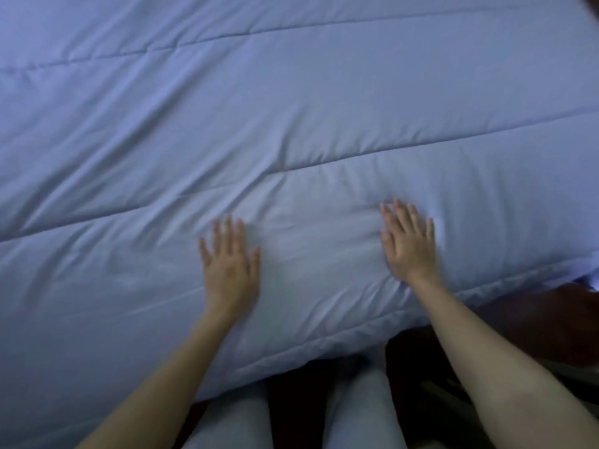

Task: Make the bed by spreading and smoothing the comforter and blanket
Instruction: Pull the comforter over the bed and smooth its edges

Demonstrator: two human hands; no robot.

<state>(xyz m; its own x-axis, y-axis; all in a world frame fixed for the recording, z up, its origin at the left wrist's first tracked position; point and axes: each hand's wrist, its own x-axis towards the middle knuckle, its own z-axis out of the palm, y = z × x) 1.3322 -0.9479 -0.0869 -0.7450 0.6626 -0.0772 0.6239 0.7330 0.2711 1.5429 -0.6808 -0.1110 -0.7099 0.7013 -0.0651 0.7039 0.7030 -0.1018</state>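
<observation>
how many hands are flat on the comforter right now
2. The left hand lies palm down, fingers spread, near the middle of the comforter. The right hand presses flat further right, close to the near edge. Neither grips the fabric.

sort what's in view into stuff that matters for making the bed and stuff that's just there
Part of the job:
- blue comforter, spread over the bed
- left hand, flat on the comforter
- right hand, flat on the comforter

Just there:
- the person's legs in light trousers, at the bed's edge
- dark floor beside the bed

No separate blanket shows.
</observation>
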